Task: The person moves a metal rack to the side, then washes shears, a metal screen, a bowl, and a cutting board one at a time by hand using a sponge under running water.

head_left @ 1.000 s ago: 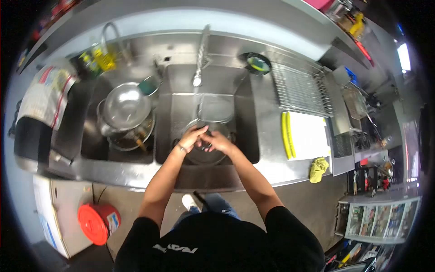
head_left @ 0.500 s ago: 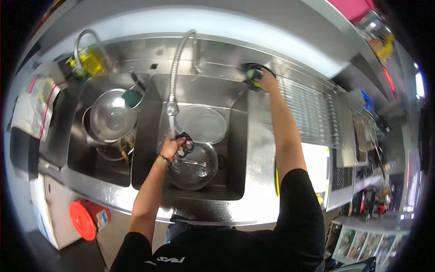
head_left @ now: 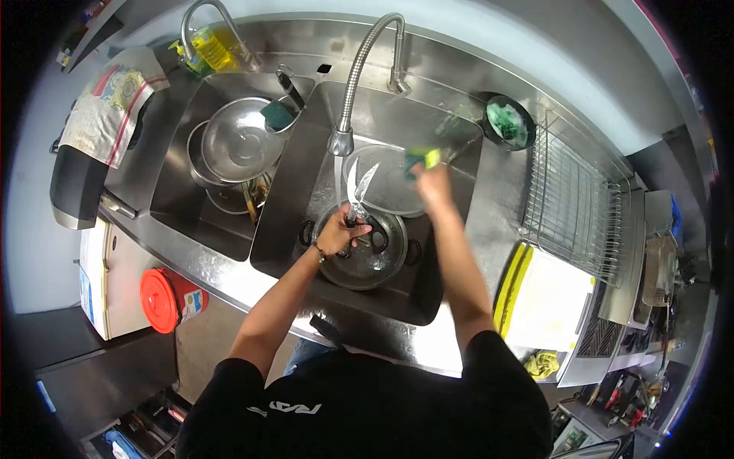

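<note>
Steel faucet point(head_left: 349, 99) near the scissors point(head_left: 357, 200)

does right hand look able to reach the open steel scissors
Probably yes: the right hand, holding a green and yellow sponge, is nearby, and nothing visible blocks its way to the scissors.

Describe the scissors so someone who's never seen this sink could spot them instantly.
Find the stainless-steel double sink and look in its right-hand basin, below the curved, ribbed metal faucet. The person's left hand, with a dark bracelet, holds the black-handled metal scissors over a round metal pot. Unlike the round metalware around them, their pale, pointed blades spread into a V.
</note>
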### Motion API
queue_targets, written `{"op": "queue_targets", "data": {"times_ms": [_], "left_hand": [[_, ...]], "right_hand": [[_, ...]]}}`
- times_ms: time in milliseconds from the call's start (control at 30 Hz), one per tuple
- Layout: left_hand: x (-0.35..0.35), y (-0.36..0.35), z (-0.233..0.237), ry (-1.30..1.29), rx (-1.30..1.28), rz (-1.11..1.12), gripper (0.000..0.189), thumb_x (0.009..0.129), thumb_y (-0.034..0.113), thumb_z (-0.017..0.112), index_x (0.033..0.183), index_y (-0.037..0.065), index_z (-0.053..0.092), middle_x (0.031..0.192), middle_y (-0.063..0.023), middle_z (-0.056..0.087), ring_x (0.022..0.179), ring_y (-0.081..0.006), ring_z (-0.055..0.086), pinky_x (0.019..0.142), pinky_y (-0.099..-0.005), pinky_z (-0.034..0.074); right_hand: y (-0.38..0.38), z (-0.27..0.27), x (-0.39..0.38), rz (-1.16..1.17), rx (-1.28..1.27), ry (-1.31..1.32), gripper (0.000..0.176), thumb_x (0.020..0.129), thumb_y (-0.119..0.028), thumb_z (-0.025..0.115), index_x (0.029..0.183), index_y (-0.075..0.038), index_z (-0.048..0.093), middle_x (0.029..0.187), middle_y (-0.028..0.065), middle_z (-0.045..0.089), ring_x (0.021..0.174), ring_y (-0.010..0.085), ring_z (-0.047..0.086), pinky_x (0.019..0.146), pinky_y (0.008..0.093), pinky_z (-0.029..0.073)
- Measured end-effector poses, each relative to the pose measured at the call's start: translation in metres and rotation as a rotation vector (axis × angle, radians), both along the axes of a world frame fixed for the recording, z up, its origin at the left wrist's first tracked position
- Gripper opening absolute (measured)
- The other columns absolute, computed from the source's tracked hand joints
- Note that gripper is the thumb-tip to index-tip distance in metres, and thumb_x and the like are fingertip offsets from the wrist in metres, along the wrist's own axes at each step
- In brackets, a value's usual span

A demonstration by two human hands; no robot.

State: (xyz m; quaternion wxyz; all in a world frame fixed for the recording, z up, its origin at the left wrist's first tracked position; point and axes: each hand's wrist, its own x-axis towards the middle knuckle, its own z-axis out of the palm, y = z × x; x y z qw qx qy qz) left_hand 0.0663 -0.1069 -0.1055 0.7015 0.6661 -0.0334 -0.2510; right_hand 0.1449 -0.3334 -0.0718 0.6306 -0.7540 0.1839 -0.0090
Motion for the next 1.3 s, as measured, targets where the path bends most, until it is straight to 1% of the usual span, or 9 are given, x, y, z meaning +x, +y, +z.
{"op": "queue_targets", "data": {"times_ms": [67,167,233,300,600,867,1100,1200,1300], "left_hand": [[-0.003,-0.006,0.023,0.034,0.020,-0.061,0.035,0.079,0.010,0.066,0.108,0.005,0.047,0.075,0.0000,0.055,0.050,-0.0058,0.047,0.039,-0.0201,0.038],[-0.001,0.012,-0.001,0.057,0.182,-0.172,0.035,0.081,0.016,0.065,0.109,0.004,0.047,0.069,-0.0004,0.056,0.045,-0.0060,0.045,0.039,-0.0211,0.037],[0.002,0.015,0.009,0.051,0.170,-0.172,0.035,0.083,0.021,0.063,0.108,0.002,0.047,0.063,-0.0015,0.056,0.041,-0.0071,0.044,0.038,-0.0224,0.036],[0.002,0.018,-0.002,0.045,0.343,-0.226,0.036,0.084,0.021,0.061,0.107,-0.001,0.045,0.063,-0.0036,0.056,0.040,-0.0085,0.045,0.038,-0.0243,0.036],[-0.003,0.011,0.011,-0.139,0.493,-0.231,0.040,0.082,0.029,0.060,0.100,-0.004,0.044,0.064,-0.0140,0.059,0.044,-0.0177,0.056,0.044,-0.0311,0.044],[-0.016,0.021,0.010,-0.442,1.069,-0.060,0.041,0.081,0.016,0.053,0.120,0.009,0.042,0.082,-0.0208,0.063,0.076,-0.0314,0.064,0.068,-0.0415,0.050],[-0.021,0.007,0.003,-0.513,1.463,-0.100,0.063,0.081,0.006,0.042,0.139,0.019,0.019,0.116,-0.0233,0.052,0.070,-0.0338,0.064,0.061,-0.0404,0.052],[-0.021,0.004,0.004,-0.414,1.441,-0.123,0.062,0.081,0.008,0.044,0.138,0.017,0.021,0.113,-0.0197,0.054,0.080,-0.0312,0.063,0.068,-0.0434,0.050],[-0.026,0.004,0.005,-0.762,1.542,-0.182,0.060,0.080,0.018,0.050,0.136,0.012,0.027,0.110,-0.0161,0.055,0.094,-0.0300,0.058,0.080,-0.0483,0.042]], "right_hand": [[0.053,-0.039,-0.034,0.026,0.818,0.175,0.032,0.076,-0.009,0.053,0.107,0.000,0.051,0.096,0.0114,0.057,0.082,0.0243,0.058,0.069,0.0416,0.051],[0.081,-0.061,-0.050,0.374,0.890,-0.070,0.028,0.081,-0.020,0.052,0.103,-0.003,0.054,0.090,0.0081,0.059,0.087,0.0195,0.057,0.076,0.0304,0.044],[0.091,-0.032,-0.057,0.210,1.245,0.065,0.028,0.081,-0.024,0.058,0.096,0.000,0.057,0.090,0.0051,0.059,0.075,0.0143,0.055,0.071,0.0259,0.043],[0.113,-0.036,-0.053,0.014,0.484,0.059,0.044,0.077,-0.040,0.065,0.088,0.002,0.059,0.081,0.0068,0.059,0.071,0.0157,0.054,0.066,0.0312,0.042],[0.113,-0.032,-0.024,-0.266,-0.471,-0.042,0.077,0.083,-0.063,0.039,0.078,0.011,0.060,0.073,0.0286,0.058,0.074,0.0444,0.055,0.073,0.0465,0.043],[0.116,-0.035,-0.049,-0.354,0.450,0.316,0.080,0.082,-0.070,0.029,0.105,0.001,0.058,0.095,0.0208,0.061,0.092,0.0336,0.058,0.073,0.0414,0.047],[0.143,-0.082,-0.039,-0.163,0.127,0.296,0.069,0.083,-0.059,0.042,0.097,0.008,0.055,0.093,0.0286,0.058,0.092,0.0418,0.056,0.075,0.0464,0.041],[0.139,-0.079,-0.046,-0.062,0.010,0.226,0.056,0.085,-0.047,0.049,0.090,0.008,0.056,0.084,0.0238,0.061,0.084,0.0376,0.059,0.071,0.0433,0.043],[0.133,-0.075,-0.050,-0.282,0.389,0.209,0.043,0.086,-0.036,0.056,0.093,0.006,0.055,0.087,0.0132,0.058,0.075,0.0203,0.051,0.068,0.0356,0.041]]}}
